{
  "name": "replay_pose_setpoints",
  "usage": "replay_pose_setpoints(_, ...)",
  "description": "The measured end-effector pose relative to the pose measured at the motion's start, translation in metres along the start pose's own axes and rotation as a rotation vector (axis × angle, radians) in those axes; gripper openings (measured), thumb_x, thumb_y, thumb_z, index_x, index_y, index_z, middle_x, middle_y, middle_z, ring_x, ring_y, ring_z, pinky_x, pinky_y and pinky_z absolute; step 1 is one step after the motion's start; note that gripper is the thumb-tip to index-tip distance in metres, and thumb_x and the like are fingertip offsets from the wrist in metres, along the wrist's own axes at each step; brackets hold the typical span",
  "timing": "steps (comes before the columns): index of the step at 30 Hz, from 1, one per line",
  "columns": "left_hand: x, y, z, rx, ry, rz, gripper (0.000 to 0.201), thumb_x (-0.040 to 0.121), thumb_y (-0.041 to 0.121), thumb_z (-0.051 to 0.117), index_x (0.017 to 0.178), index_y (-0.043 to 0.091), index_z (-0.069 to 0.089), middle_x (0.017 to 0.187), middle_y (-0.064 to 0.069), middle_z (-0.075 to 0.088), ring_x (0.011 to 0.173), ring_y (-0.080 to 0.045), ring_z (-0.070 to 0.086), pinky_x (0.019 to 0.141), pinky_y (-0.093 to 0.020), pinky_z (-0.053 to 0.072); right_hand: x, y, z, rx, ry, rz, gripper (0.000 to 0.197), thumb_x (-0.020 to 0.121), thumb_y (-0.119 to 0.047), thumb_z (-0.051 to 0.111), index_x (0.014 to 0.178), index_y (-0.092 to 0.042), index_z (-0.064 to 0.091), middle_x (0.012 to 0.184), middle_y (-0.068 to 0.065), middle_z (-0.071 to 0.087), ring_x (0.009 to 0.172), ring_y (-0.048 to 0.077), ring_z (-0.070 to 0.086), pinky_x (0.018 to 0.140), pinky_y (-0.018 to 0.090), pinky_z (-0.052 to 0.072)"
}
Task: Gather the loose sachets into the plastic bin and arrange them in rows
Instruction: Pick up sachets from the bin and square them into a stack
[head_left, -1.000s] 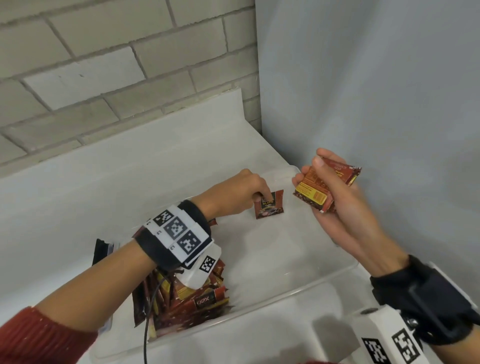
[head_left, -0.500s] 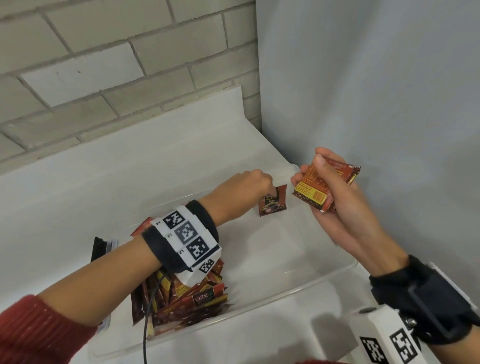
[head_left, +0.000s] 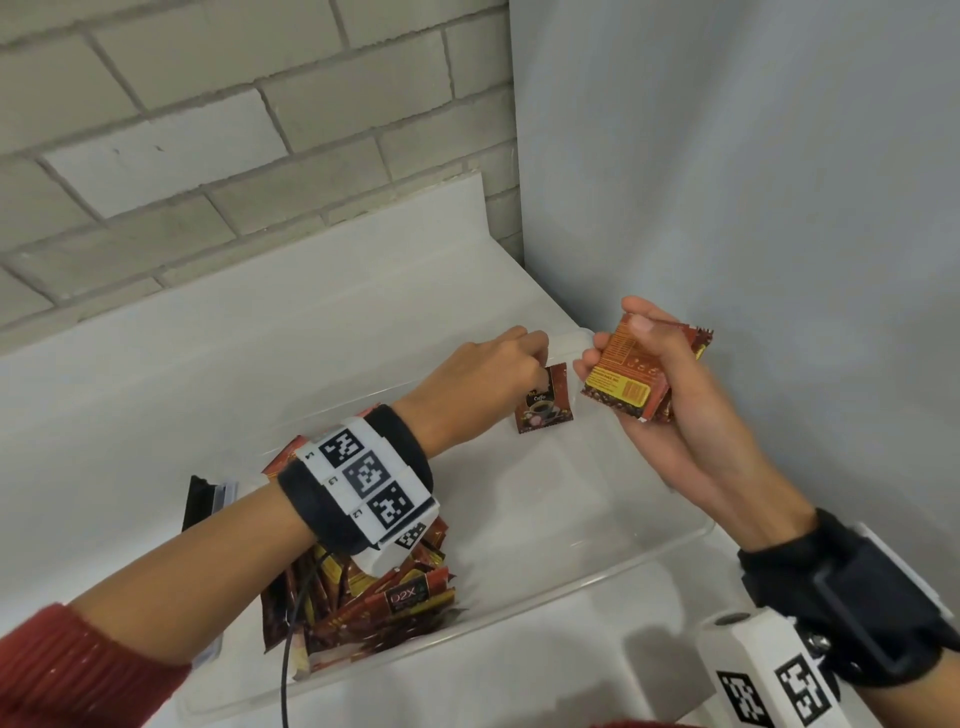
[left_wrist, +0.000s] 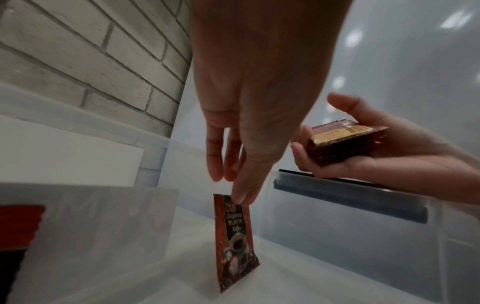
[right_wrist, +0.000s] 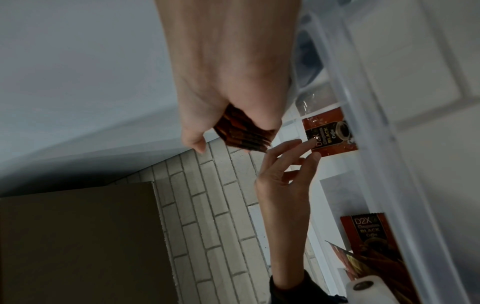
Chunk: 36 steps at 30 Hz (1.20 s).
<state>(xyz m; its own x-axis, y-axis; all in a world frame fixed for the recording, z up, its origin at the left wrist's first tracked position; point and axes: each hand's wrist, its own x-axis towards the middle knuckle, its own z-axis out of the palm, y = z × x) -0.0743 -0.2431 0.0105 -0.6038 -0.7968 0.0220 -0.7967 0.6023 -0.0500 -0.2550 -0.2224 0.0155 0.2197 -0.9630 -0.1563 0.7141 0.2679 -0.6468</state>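
Clear plastic bin (head_left: 644, 558) holds one sachet (head_left: 544, 402) upright at its far right corner, pinched by my left hand (head_left: 491, 374); my right (head_left: 670, 415) clasps a stack (head_left: 631, 376), the pile (head_left: 374, 597) unsorted.

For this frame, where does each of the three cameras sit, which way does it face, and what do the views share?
Head: above, facing down at the plastic bin; both forearms show.
Left wrist: low inside the bin, along the left hand pinching a standing sachet.
Right wrist: rolled sideways, along the right hand gripping a sachet stack.
Shared: all show that sachet, the stack and both hands.
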Motion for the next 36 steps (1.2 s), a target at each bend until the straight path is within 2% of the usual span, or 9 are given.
replay_pose_setpoints(2,-0.001,-0.001,-0.004,-0.039,0.042,-0.009,0.015,0.090,0.003,0.060,0.099,0.007,0.071,0.106,-0.011,0.058,0.095,-0.027,0.056,0.056,-0.042,0.050,0.000,0.000,-0.001,0.017,-0.032,0.029,0.038,0.073,-0.015,0.059,0.111,-0.013,0.057,0.085,0.013,0.062,0.073,0.022,0.065,0.085,0.036,0.056)
replay_pose_setpoints(7,0.000,-0.006,-0.022,-0.289,0.094,-0.098,0.024,0.098,0.017,0.050,0.114,0.014,0.068,0.105,-0.006,0.060,0.095,-0.020,0.056,0.075,-0.042,0.050,-0.002,-0.001,-0.003,-0.069,-0.093,0.053,0.039,0.080,-0.001,0.048,0.116,-0.011,0.059,0.097,0.016,0.070,0.089,0.026,0.070,0.091,0.037,0.055)
replay_pose_setpoints(11,0.000,-0.006,-0.035,-0.493,0.213,-0.069,0.023,0.098,0.018,0.051,0.110,0.010,0.068,0.096,-0.003,0.068,0.083,-0.013,0.061,0.071,-0.018,0.045,-0.004,-0.001,-0.002,-0.143,-0.143,0.063,0.045,0.078,-0.005,0.054,0.123,-0.011,0.057,0.105,0.018,0.071,0.099,0.030,0.069,0.092,0.037,0.054)
replay_pose_setpoints(14,-0.003,-0.001,-0.043,-0.673,0.203,-0.127,0.027,0.102,0.020,0.043,0.112,0.010,0.065,0.092,0.003,0.068,0.082,-0.005,0.063,0.069,-0.010,0.044,-0.004,-0.002,-0.002,-0.198,-0.128,0.061,0.043,0.078,-0.008,0.058,0.121,-0.011,0.061,0.112,0.014,0.070,0.103,0.027,0.068,0.087,0.035,0.056)
replay_pose_setpoints(20,-0.010,0.004,-0.051,-0.959,0.109,-0.193,0.037,0.085,0.044,0.058,0.113,0.020,0.065,0.103,0.007,0.069,0.097,-0.009,0.064,0.087,-0.037,0.053,-0.005,0.000,-0.003,-0.257,-0.127,0.083,0.043,0.084,-0.013,0.060,0.126,-0.010,0.058,0.119,0.016,0.067,0.108,0.032,0.065,0.093,0.053,0.051)
replay_pose_setpoints(26,-0.012,0.005,-0.050,-1.098,0.097,-0.196,0.031,0.081,0.027,0.072,0.109,0.017,0.067,0.102,0.005,0.070,0.095,-0.013,0.062,0.090,-0.039,0.051,-0.007,-0.002,0.001,-0.279,-0.170,0.105,0.037,0.084,-0.032,0.055,0.119,-0.019,0.060,0.112,0.011,0.071,0.099,0.029,0.070,0.071,0.046,0.059)
replay_pose_setpoints(30,-0.013,0.006,-0.054,-1.182,0.191,-0.176,0.023,0.075,0.026,0.072,0.096,0.021,0.065,0.094,0.008,0.068,0.091,-0.019,0.060,0.089,-0.040,0.050,-0.004,-0.001,0.000,-0.299,-0.174,0.148,0.084,0.055,-0.068,0.068,0.120,-0.015,0.061,0.104,0.010,0.072,0.091,0.022,0.071,0.069,0.040,0.058)
replay_pose_setpoints(33,-0.014,0.006,-0.056,-1.232,0.265,-0.140,0.017,0.076,0.014,0.073,0.089,0.013,0.063,0.091,-0.008,0.067,0.090,-0.028,0.061,0.085,-0.048,0.048,0.000,0.000,-0.004,-0.216,-0.175,0.213,0.117,0.038,-0.076,0.075,0.130,-0.008,0.053,0.091,0.014,0.064,0.077,0.022,0.066,0.074,0.044,0.056)
replay_pose_setpoints(36,-0.014,0.005,-0.055,-1.242,0.264,-0.086,0.013,0.078,0.002,0.071,0.087,0.008,0.062,0.094,-0.015,0.067,0.092,-0.025,0.065,0.085,-0.044,0.051,0.000,-0.001,-0.006,-0.166,-0.220,0.276,0.104,0.048,-0.068,0.079,0.127,-0.005,0.055,0.089,0.015,0.064,0.072,0.024,0.065,0.074,0.045,0.056)
